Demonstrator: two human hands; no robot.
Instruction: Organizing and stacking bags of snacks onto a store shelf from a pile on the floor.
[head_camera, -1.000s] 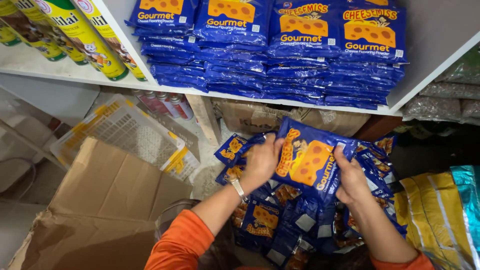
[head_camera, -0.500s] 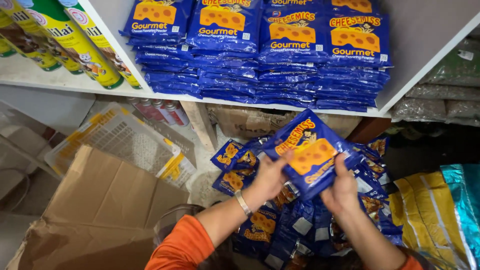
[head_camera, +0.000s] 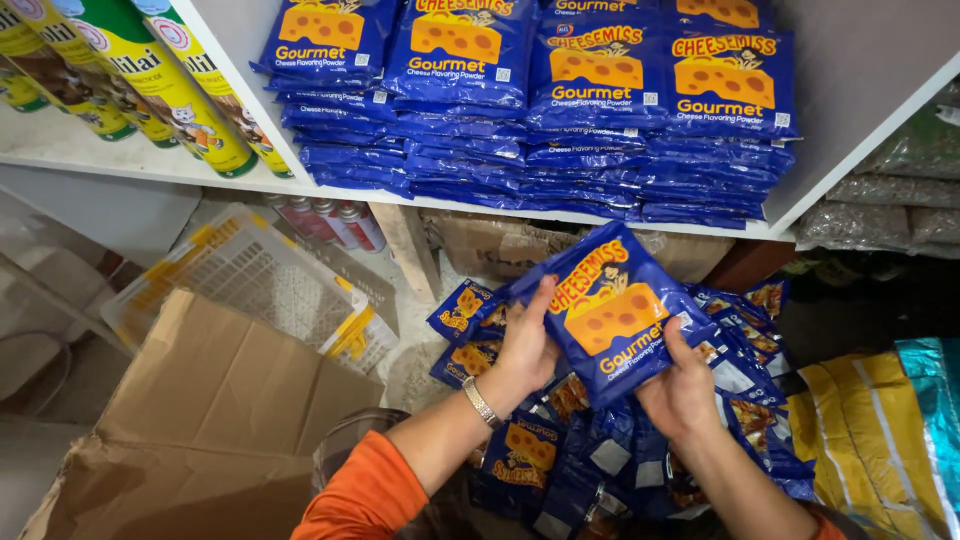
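Shelf (head_camera: 150, 165): stacked blue pouches (head_camera: 530, 110) lay directly beyond your hands.
Held pouch (head_camera: 610, 310): between both hands, above the loose pile (head_camera: 600, 450); long axis tilted up-right.
Left hand (head_camera: 525, 345): you gripped its left edge.
Right hand (head_camera: 680, 395): you gripped its lower edge; neither nearer.

A shop stockroom: shelf (head_camera: 560, 208) stacked with identical blue packets (head_camera: 540, 110), spray cans (head_camera: 150, 75).
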